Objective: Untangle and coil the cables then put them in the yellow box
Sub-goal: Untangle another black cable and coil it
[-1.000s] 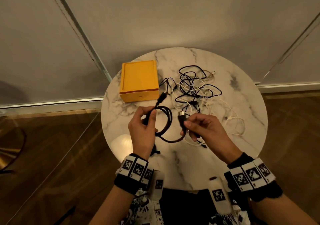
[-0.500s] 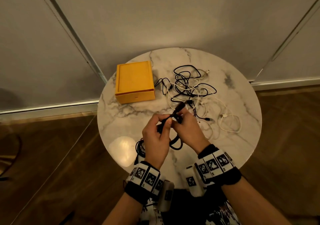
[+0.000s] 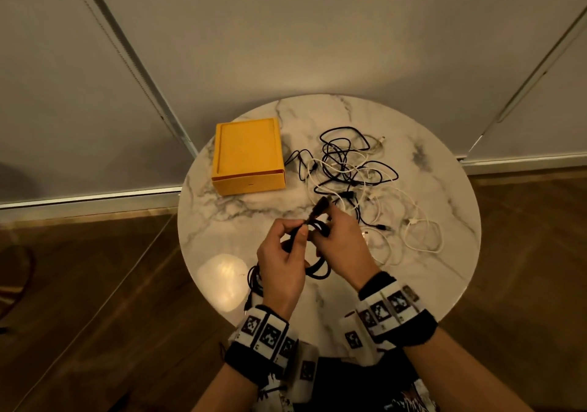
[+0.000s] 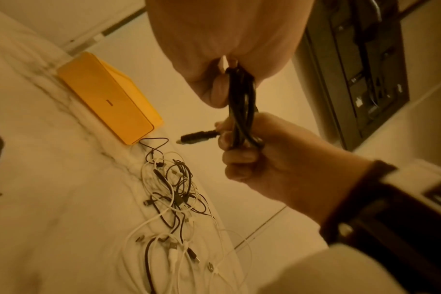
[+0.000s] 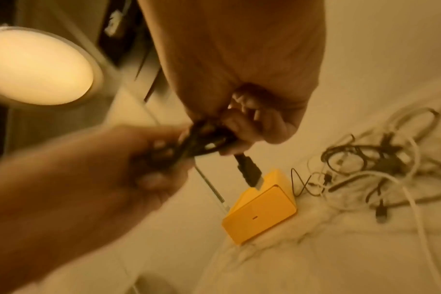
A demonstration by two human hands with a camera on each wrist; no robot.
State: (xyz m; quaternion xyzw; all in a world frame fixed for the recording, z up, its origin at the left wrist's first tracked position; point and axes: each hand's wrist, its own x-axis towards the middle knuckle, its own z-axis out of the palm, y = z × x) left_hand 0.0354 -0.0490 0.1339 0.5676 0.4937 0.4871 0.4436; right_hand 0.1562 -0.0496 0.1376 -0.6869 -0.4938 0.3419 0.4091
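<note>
Black cable (image 3: 317,225) is bunched into loops above the near middle of the marble table (image 3: 222,221), both hands meeting on it so the coil can't spring open (my read). Left hand (image 3: 281,264) has thumb and fingers clamped round the loops; right hand (image 3: 341,243) pinches the bundle, plug end (image 4: 198,136) poking out toward the far side. Thick, dark, stiff-looking. Yellow box (image 3: 249,157) sits closed, far left; tangled cable pile (image 3: 359,182) lies far right.

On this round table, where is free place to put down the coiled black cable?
Bare marble lies in front of the yellow box, toward the table's left edge. The right half is crowded by the tangled cables.
</note>
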